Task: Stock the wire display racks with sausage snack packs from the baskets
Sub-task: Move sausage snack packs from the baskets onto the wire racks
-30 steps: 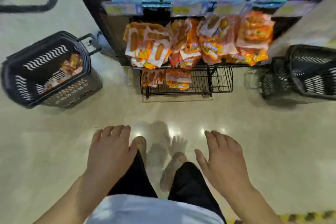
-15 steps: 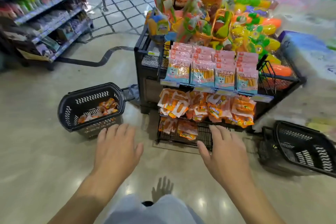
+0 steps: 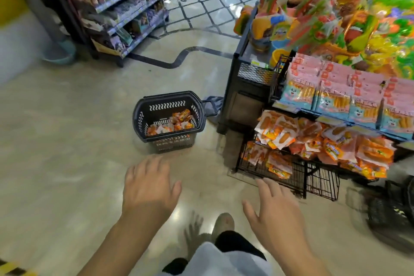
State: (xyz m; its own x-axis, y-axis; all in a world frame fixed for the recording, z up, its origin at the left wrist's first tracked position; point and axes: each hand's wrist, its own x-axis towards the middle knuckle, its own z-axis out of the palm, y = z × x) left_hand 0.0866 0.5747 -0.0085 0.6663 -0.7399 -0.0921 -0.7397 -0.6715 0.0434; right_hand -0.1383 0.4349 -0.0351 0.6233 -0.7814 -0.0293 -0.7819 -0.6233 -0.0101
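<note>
Hands are hovering palm-down over the glossy floor [image 3: 56,141], neither one holding anything. The left hand [image 3: 147,188] is reaching toward eleven o'clock of the person with its fingers straight and close together and the thumb sticking out, while the right hand [image 3: 275,215] is floating toward one o'clock with its fingers fanned apart. A black basket [image 3: 172,144] is sitting on the floor at twelve o'clock from the left hand, apart from it, and orange sausage packs [image 3: 177,122] are lying in a loose heap on its bottom. A grey-blue cloth [image 3: 214,102] is lying just beside the basket's handle, at its one o'clock. The wire rack [image 3: 320,184] is standing at one o'clock of the person, near the right fingertips. Its bottom-tier packs [image 3: 268,160] are leaning at the left end, with bare wire showing at the right. The middle-tier packs [image 3: 313,139] are crowding the level above from end to end. Pink packs [image 3: 336,92] are standing in rows on the top level, under a bright pile of toys [image 3: 336,6]. A second dark basket [image 3: 385,213], blurred, is sitting at two o'clock, just beside the rack's right end. A shoe [image 3: 223,224] is showing between the wrists at six o'clock of the view. A stocked shelf [image 3: 125,6] is standing far off at eleven o'clock.
</note>
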